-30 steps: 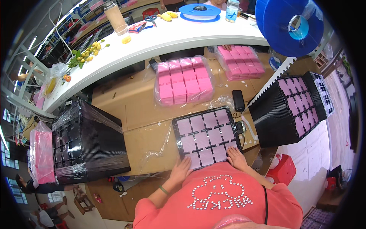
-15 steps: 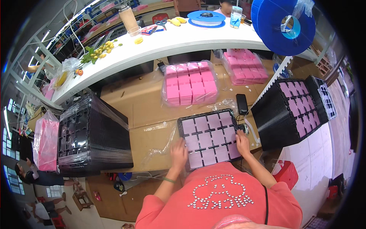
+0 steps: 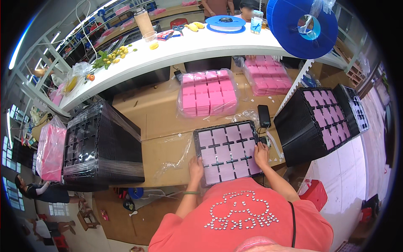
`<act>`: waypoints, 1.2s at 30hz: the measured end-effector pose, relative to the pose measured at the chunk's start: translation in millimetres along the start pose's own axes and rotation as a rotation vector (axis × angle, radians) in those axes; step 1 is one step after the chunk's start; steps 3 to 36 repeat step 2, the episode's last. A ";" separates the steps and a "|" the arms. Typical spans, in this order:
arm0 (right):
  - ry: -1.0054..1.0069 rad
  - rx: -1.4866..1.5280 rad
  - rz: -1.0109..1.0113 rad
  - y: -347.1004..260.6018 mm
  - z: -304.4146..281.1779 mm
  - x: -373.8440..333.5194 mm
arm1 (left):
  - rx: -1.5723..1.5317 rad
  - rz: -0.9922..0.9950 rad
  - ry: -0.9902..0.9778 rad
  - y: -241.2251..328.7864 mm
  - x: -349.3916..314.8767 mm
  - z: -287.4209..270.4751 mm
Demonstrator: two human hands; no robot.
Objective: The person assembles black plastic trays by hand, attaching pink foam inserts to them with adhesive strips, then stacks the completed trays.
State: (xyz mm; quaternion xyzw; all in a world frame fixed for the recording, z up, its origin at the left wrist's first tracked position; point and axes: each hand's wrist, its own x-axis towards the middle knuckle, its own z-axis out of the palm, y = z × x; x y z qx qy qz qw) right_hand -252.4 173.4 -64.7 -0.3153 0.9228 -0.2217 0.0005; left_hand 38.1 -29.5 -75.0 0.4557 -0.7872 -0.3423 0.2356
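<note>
A black tray [image 3: 211, 161] lies on the cardboard-covered bench right in front of me, close to my red shirt. Pale pink foam sheets [image 3: 219, 135] fill it, with black cross-shaped dividers showing between them. My left hand [image 3: 196, 169] grips the tray's left rim, its fingers curled at the edge. On the opposite side, my right hand [image 3: 262, 154] holds the right rim, fingers bent over it. The undersides of both hands are hidden.
Tall stacks of black trays stand left [image 3: 103, 147] and right [image 3: 300, 126]. Bagged pink foam blocks [image 3: 208, 94] sit behind the tray, near a black power adapter [image 3: 264, 116]. A white shelf [image 3: 176, 49] crosses above, carrying fruit and a blue reel [image 3: 302, 27].
My left hand has closed in on the tray's left rim, its fingers now curled rather than stretched. My right hand stays at the right rim. The whole view has shifted slightly.
</note>
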 end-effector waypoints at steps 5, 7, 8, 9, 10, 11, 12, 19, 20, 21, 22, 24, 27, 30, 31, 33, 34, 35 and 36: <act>-0.046 0.155 0.059 3.1 5.3 2.3 | -0.070 -0.111 -0.165 3.7 4.5 -6.1; -0.046 0.155 0.059 3.1 5.3 2.3 | -0.070 -0.111 -0.165 3.7 4.5 -6.1; -0.046 0.155 0.059 3.1 5.3 2.3 | -0.070 -0.111 -0.165 3.7 4.5 -6.1; -0.046 0.155 0.059 3.1 5.3 2.3 | -0.070 -0.111 -0.165 3.7 4.5 -6.1; -0.046 0.155 0.059 3.1 5.3 2.3 | -0.070 -0.111 -0.165 3.7 4.5 -6.1; -0.046 0.155 0.059 3.1 5.3 2.3 | -0.070 -0.111 -0.165 3.7 4.5 -6.1; -0.046 0.155 0.059 3.1 5.3 2.3 | -0.070 -0.111 -0.165 3.7 4.5 -6.1; -0.046 0.155 0.059 3.1 5.3 2.3 | -0.070 -0.111 -0.165 3.7 4.5 -6.1; -0.046 0.155 0.059 3.1 5.3 2.3 | -0.070 -0.111 -0.165 3.7 4.5 -6.1; -0.046 0.155 0.059 3.1 5.3 2.3 | -0.070 -0.111 -0.165 3.7 4.5 -6.1; -0.046 0.155 0.059 3.1 5.3 2.3 | -0.070 -0.111 -0.165 3.7 4.5 -6.1; -0.046 0.155 0.059 3.1 5.3 2.3 | -0.070 -0.111 -0.165 3.7 4.5 -6.1; -0.046 0.155 0.059 3.1 5.3 2.3 | -0.070 -0.111 -0.165 3.7 4.5 -6.1; -0.046 0.155 0.059 3.1 5.3 2.3 | -0.070 -0.111 -0.165 3.7 4.5 -6.1; -0.046 0.155 0.059 3.1 5.3 2.3 | -0.070 -0.111 -0.165 3.7 4.5 -6.1; -0.046 0.155 0.059 3.1 5.3 2.3 | -0.070 -0.111 -0.165 3.7 4.5 -6.1; -0.046 0.155 0.059 3.1 5.3 2.3 | -0.070 -0.111 -0.165 3.7 4.5 -6.1; -0.046 0.155 0.059 3.1 5.3 2.3 | -0.070 -0.111 -0.165 3.7 4.5 -6.1; -0.046 0.155 0.059 3.1 5.3 2.3 | -0.070 -0.111 -0.165 3.7 4.5 -6.1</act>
